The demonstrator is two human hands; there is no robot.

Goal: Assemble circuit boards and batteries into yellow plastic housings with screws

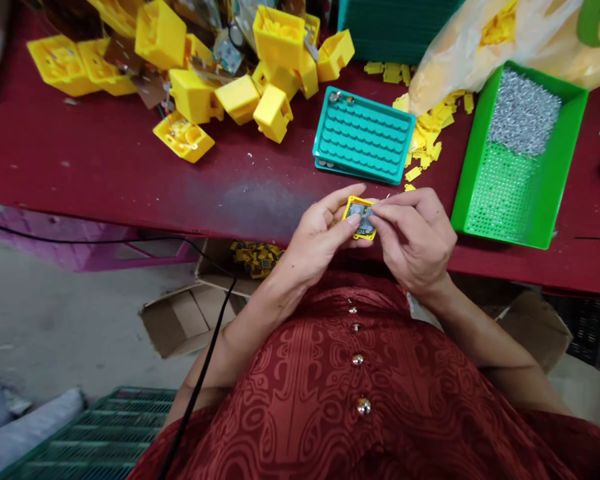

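Just over the table's front edge, my left hand grips a small yellow plastic case by its side, thumb resting on its inner face. Inside the case sits a grey-green circuit board. My right hand is closed in a pinch at the case's right side, fingertips against the board. Whatever lies between those fingertips is hidden. Beyond my hands is a teal tray with rows of round pockets, a few small parts in its far left corner.
Yellow housings are heaped at the back left. A green basket of small metal screws stands at right. Small yellow pieces lie beside a plastic bag. A black cable hangs left of me, near a cardboard box.
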